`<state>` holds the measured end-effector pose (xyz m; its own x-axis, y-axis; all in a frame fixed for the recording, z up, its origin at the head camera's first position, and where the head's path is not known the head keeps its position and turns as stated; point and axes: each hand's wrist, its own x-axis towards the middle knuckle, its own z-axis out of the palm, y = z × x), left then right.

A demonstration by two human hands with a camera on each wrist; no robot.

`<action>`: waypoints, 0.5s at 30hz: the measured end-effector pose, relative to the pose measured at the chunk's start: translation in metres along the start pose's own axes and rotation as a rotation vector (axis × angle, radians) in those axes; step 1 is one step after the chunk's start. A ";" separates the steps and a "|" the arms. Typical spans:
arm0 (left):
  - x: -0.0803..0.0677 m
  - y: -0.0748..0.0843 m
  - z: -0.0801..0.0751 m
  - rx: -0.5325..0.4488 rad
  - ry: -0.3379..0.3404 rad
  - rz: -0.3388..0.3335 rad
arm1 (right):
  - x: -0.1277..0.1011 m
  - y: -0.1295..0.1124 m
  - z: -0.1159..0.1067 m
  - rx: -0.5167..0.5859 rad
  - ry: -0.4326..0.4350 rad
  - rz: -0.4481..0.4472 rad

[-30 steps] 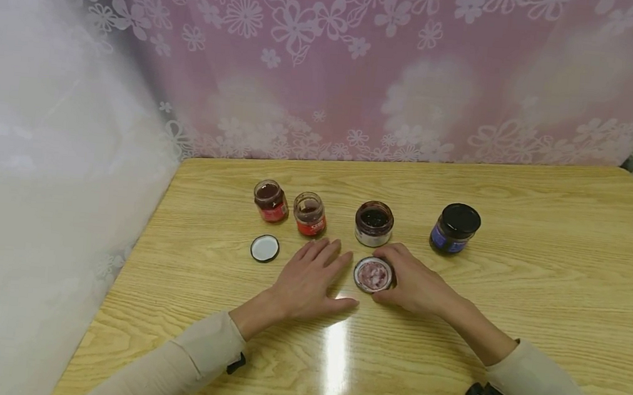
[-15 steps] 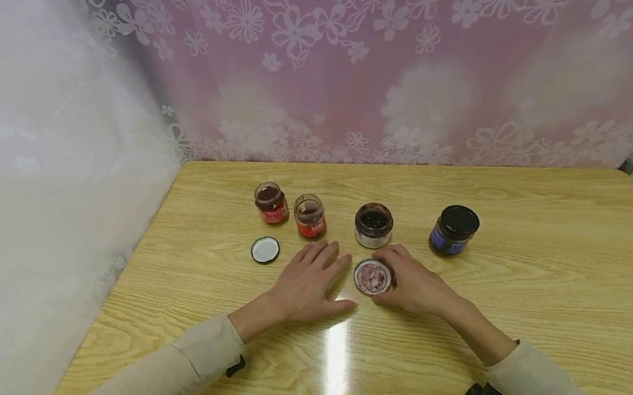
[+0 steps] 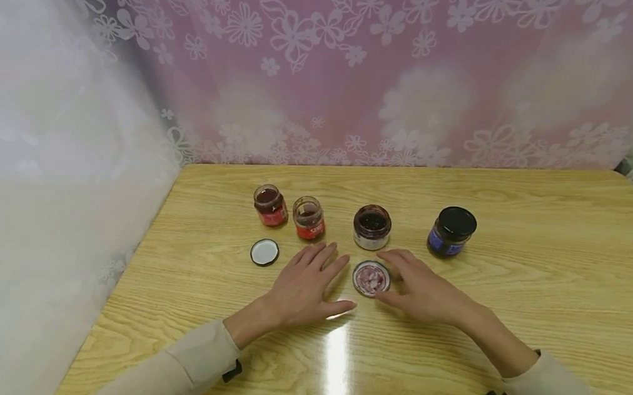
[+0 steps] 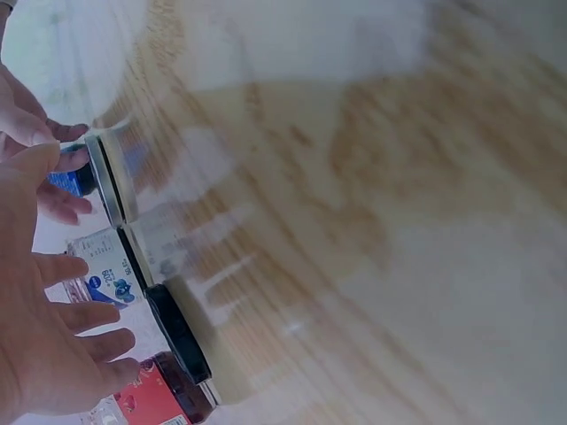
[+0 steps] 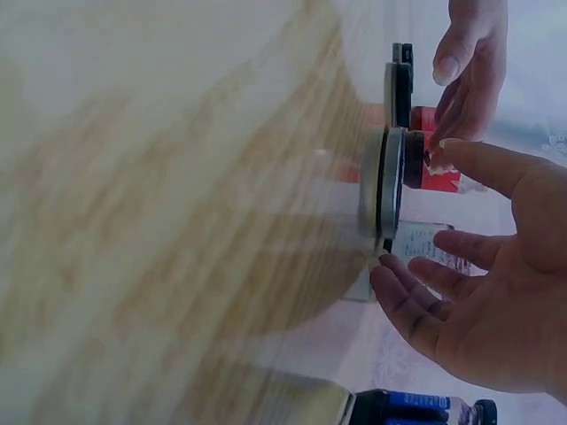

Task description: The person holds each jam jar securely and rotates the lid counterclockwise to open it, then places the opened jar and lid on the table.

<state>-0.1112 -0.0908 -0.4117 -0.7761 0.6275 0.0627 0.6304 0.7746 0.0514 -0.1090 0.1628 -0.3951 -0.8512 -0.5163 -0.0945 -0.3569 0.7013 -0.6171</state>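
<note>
Both hands, left hand and right hand, are lying loose and empty around the lid; a careless nudge risks tipping the open jar just beyond.

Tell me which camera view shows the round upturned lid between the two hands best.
The head view: the round upturned lid shows its whole pinkish inside, lying on the wooden table. Both wrist views show it only edge-on, as a thin rim.

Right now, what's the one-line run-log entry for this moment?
left hand: open, flat on table | right hand: open beside upturned lid | three jars open, blue jar capped
</note>
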 end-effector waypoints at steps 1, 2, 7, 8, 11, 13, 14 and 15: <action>0.000 0.000 -0.001 -0.004 0.005 0.000 | -0.002 0.000 -0.002 -0.003 0.003 -0.009; 0.000 0.001 -0.001 -0.008 0.013 0.001 | -0.003 0.000 -0.003 -0.006 0.008 -0.017; 0.000 0.002 -0.003 -0.024 0.079 0.019 | -0.012 -0.002 -0.012 -0.067 0.052 -0.065; 0.000 0.002 -0.004 -0.030 0.099 0.024 | -0.013 -0.004 -0.014 -0.080 0.063 -0.074; 0.002 0.003 -0.007 -0.045 0.161 0.039 | -0.018 -0.008 -0.020 -0.121 0.100 -0.101; 0.003 0.005 -0.010 -0.050 0.195 0.047 | -0.021 -0.011 -0.025 -0.143 0.127 -0.117; 0.004 0.005 -0.011 -0.048 0.204 0.047 | -0.022 -0.012 -0.027 -0.156 0.141 -0.126; 0.005 0.006 -0.013 -0.044 0.211 0.046 | -0.024 -0.012 -0.029 -0.167 0.157 -0.139</action>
<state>-0.1108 -0.0842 -0.3986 -0.7289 0.6279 0.2730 0.6687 0.7385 0.0869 -0.0955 0.1810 -0.3625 -0.8343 -0.5396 0.1127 -0.5219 0.7074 -0.4766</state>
